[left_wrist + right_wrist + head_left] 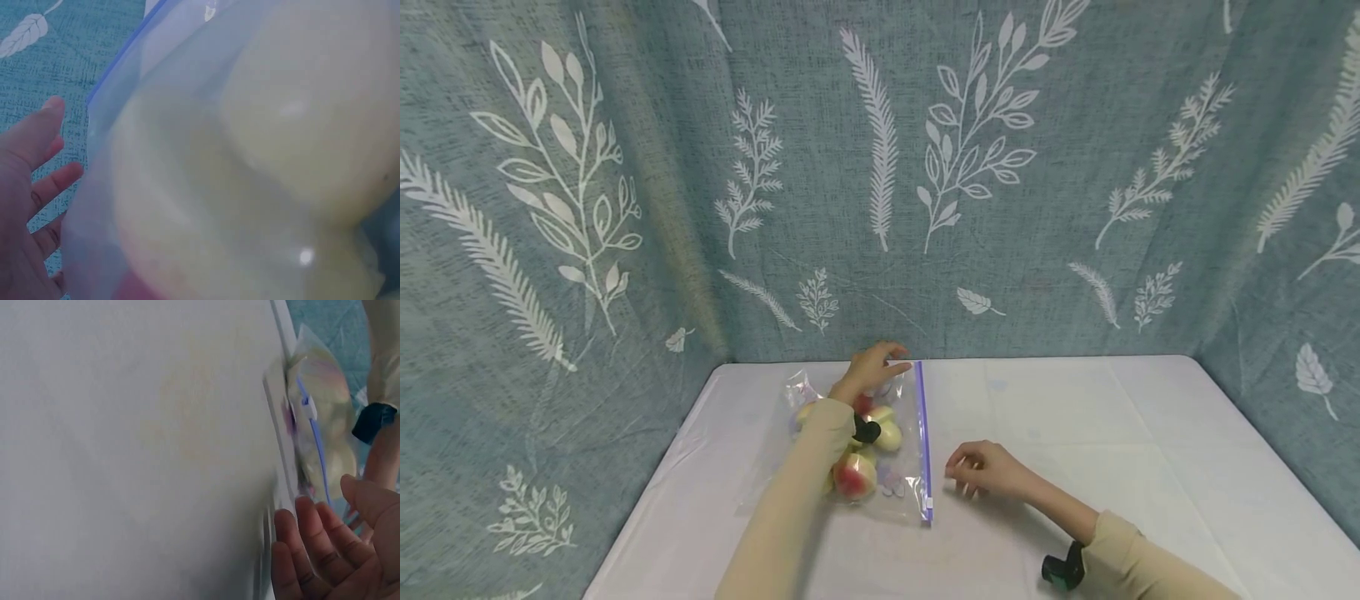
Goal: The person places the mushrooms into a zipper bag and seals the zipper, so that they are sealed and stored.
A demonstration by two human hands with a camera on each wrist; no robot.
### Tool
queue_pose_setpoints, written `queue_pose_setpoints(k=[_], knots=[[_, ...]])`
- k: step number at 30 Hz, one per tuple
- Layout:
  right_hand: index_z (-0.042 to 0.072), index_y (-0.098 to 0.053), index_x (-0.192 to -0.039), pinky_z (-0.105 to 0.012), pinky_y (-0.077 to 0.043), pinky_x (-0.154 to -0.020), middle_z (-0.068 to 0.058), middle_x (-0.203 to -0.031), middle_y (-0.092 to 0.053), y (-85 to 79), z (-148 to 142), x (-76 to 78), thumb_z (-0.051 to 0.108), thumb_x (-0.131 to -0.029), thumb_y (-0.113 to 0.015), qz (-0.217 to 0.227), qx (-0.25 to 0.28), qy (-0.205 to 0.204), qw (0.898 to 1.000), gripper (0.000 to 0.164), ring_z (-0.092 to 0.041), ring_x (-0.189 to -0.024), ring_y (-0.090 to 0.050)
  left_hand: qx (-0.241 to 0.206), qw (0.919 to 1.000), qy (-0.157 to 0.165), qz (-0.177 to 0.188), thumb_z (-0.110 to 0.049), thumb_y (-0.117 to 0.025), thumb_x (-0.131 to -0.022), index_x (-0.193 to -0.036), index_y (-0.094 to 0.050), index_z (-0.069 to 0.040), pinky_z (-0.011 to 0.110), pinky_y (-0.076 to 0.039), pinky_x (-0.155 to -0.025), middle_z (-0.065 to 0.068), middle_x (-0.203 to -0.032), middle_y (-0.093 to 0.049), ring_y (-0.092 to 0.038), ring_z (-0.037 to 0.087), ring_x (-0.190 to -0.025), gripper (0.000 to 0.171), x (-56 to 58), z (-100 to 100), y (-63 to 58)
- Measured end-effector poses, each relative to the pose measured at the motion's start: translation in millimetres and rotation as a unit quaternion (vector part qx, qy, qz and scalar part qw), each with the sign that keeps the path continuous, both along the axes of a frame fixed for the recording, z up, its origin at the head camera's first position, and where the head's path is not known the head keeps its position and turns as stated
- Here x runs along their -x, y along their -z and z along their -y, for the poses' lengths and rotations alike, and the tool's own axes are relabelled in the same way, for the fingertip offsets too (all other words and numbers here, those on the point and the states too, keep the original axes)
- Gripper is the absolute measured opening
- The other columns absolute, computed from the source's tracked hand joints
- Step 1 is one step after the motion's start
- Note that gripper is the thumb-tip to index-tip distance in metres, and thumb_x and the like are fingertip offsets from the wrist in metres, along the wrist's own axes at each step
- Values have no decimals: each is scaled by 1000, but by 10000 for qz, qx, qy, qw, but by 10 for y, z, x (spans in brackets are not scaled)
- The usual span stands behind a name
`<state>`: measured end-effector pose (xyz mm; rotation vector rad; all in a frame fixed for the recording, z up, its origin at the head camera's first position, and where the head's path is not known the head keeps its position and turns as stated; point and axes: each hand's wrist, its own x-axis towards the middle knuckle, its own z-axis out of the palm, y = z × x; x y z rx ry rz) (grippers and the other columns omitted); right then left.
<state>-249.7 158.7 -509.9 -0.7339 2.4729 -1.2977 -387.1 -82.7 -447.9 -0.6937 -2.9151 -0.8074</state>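
Note:
A clear zip bag [910, 425] lies on the table with several pale yellow and red fruits [855, 476] inside it. Its blue zip strip [923, 442] runs down the right side, and a white slider [309, 407] shows in the right wrist view. My left hand [872, 367] is over the bag's far end, fingers loosely extended and holding nothing. In the left wrist view, those fingers [53, 184] appear beside the plastic. To the right of the zip strip, my right hand [988, 468] hovers low with relaxed, slightly bent fingers and nothing in them.
A white cloth covers the table [1075, 433]. Blue-green curtain fabric [820, 167] with white leaf prints rises behind the table and along both sides. Each wrist wears a small black camera [1063, 571]; the left one sits above the bag.

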Motion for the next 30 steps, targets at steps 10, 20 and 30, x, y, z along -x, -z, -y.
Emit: queue_pose_setpoints(k=[10,20,30], knots=[[7,-63,-102,-26,-48,-45,-5,-76,-66,-27,-100,152,26,-89,-62,-496,-22,179,9986,23,-16,-60,-62,-60,9998,145,-145,-38,-56,-91,-129,-52,-11,57,-30,-99,13,-124,-56,-57,31,-104,47,18,66,-17],[1,-59,-109,-25,-48,-46,-8,-80,-67,-46,-194,265,24,-91,-61,-625,37,183,9979,29,-18,-63,-63,-40,9995,181,-256,-38,-56,-91,-132,-50,-9,56,-33,-96,11,-123,-57,-58,32,-104,50,5,131,-21],[2,-60,-107,-24,-47,-47,-10,-80,-66,-8,-285,387,23,-89,-63,-758,71,356,9965,28,-18,-63,-62,45,9993,230,-288,-39,-55,-92,-132,-49,-10,58,-32,-96,11,-122,-56,-57,32,-106,50,8,132,-16]])
